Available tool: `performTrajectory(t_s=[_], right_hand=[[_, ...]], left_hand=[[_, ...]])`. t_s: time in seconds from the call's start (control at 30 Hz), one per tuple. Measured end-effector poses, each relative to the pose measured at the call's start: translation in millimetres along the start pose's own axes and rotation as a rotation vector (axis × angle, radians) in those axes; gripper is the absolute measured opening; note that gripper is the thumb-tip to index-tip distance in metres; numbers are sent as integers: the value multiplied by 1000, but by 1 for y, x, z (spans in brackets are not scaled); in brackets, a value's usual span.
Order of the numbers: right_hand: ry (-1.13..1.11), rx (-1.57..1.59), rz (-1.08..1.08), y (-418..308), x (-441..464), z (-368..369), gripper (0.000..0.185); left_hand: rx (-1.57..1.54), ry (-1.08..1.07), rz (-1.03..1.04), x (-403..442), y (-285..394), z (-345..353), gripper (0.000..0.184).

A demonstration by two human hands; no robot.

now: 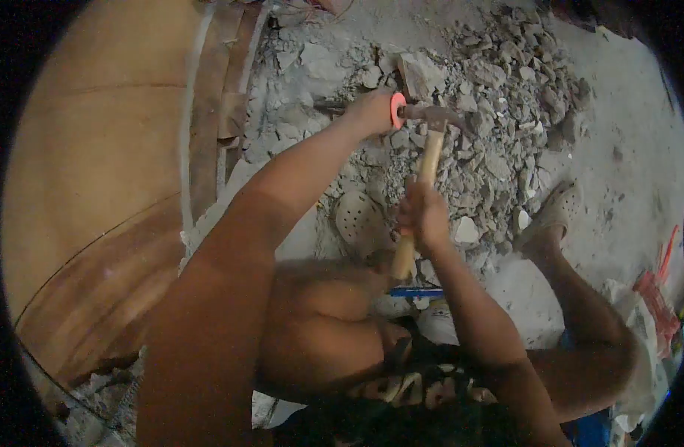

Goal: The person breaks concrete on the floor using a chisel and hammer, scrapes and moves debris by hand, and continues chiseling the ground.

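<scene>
My left hand (369,113) is wrapped round a chisel with an orange-pink guard (398,111) at its end; the dark shaft (329,106) shows on the far side of the fist. A claw hammer (431,155) with a pale wooden handle is gripped by my right hand (424,214) around the lower part of the handle. The hammer head lies right at the chisel's guarded end, seemingly in contact. Under both hands spreads a heap of broken grey rubble (498,153). Where the chisel's tip meets the surface is hard to make out.
Both feet, in perforated clogs (359,217), rest at the rubble's edge. A brown wooden panel (118,112) fills the left side. A blue rod-like object (416,292) lies between the legs. Plastic bags and a red item (653,298) sit at the right.
</scene>
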State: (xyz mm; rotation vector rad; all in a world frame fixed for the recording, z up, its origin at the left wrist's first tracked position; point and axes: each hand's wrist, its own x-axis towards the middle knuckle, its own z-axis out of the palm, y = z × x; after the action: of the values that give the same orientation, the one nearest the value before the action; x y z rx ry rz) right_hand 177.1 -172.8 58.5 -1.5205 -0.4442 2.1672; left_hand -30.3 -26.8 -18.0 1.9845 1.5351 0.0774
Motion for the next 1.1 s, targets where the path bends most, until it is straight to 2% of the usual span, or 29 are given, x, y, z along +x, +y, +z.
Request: performTrajectory(t_s=[0.03,0.07,0.13,0.2,0.27,0.33,0.4,0.43,0.53,0.63,0.7,0.77,0.8,0.83,0.87,0.93,1.0,1.1], right_hand=[[5,28,20,-14,-11,-3,35],[16,27,40,-19,-21,-11,35],[147,-53,2,-40,-15,-25,35],[156,-30,-29,-50,-13,-49,37],[191,9,-52,-53,-12,-66,39],[171,33,-138,-63,-12,-79,41],[275,40,-125,-71,-8,-83,42],[271,29,-116,-73,-11,-84,42],[298,-15,-88,-69,-5,-88,42],[265,-26,-128,-59,3,-94,46],[264,-136,-176,-58,8,-83,43],[236,-114,-187,-51,17,-74,46],[249,-90,-181,-51,16,-71,48],[249,-205,-190,-59,8,-67,51],[244,-218,-214,-52,8,-73,51],[230,-331,-219,-39,21,-93,51],[235,-357,-219,-48,20,-89,49],[226,-363,-206,-48,17,-94,47]], left_hand=[[-40,90,1,-10,1,7,31],[-56,75,-6,-21,13,10,31],[106,-168,-168,-20,28,-17,28],[173,-214,-86,-26,6,-7,31],[105,-354,55,-39,-3,-9,35],[93,-395,106,-50,2,-21,32],[-118,-320,232,-60,3,-28,26],[-135,-354,246,-61,0,-28,26],[15,-333,304,-59,-6,-34,25],[41,-420,254,-54,0,-27,25],[-179,-351,228,-52,7,-17,23],[-104,-248,135,-59,34,-19,20],[-14,-354,183,-55,24,2,22],[76,-459,239,-44,14,20,23],[97,-467,255,-49,45,9,26],[97,-404,239,-67,93,-5,28],[-144,93,458,-70,105,-12,28],[-98,231,437,-46,109,-52,28]])
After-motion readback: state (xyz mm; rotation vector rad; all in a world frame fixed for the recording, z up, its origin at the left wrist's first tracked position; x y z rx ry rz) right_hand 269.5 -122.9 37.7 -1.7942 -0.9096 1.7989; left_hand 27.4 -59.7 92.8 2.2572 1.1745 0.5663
